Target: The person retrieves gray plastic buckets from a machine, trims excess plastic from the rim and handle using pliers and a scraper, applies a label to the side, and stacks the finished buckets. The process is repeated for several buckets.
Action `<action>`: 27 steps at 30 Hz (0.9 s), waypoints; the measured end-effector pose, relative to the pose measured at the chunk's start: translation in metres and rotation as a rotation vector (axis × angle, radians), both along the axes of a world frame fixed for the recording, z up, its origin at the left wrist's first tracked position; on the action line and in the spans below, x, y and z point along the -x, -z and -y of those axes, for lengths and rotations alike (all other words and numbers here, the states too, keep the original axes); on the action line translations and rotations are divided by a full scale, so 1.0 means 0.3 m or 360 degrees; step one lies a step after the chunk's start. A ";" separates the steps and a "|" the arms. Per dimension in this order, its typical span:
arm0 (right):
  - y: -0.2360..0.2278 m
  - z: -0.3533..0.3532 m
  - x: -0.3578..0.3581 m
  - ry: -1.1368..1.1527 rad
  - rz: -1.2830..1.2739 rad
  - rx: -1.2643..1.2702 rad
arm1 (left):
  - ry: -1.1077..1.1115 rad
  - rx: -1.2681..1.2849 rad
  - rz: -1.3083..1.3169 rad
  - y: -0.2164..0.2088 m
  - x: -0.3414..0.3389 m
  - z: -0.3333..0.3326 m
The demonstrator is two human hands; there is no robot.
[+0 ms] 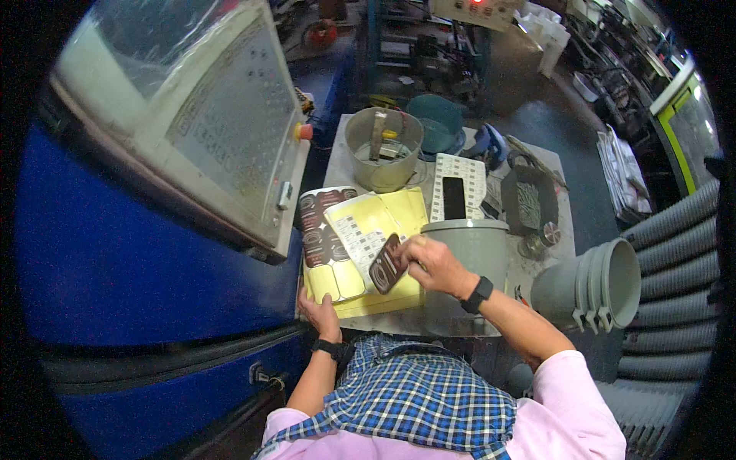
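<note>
A dark brown sticker label (386, 268) with rounded corners is pinched in my right hand (435, 264), held tilted above the yellow backing sheets. At the lower left, my left hand (320, 316) grips the near edge of a sticker sheet (326, 238). Brown labels still cover the far part of that sheet, while its near part shows bare yellow label outlines. Yellow sheets (406, 207) lie partly under and beside it, along with a white sheet of small printed labels (360, 238). Just right of these, under my right wrist, stands a grey bucket (475, 245).
A machine control panel (238, 130) with a red button (303, 132) rises at the left. On the table are a clear tub (383, 165), a teal bucket (435, 123), a phone (454, 199) and a bin of small parts (529, 199). Nested grey buckets (586, 284) lie at the right.
</note>
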State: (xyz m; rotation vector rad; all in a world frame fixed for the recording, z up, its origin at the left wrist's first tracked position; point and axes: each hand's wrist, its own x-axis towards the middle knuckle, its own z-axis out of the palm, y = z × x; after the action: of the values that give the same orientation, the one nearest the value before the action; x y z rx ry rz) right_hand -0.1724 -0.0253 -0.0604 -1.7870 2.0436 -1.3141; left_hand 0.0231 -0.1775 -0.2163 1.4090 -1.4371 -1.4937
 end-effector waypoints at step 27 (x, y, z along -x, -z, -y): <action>0.138 -0.684 -0.199 0.0685 0.1711 -0.0475 | 0.1383 -0.0911 -0.0559 -0.413 0.358 -0.483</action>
State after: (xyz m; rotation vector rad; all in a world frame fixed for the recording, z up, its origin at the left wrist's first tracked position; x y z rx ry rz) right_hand -0.1128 0.1798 -0.1017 -0.3121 1.8005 -1.4655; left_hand -0.0844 -0.0325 -0.0924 0.7040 -1.5259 -2.7055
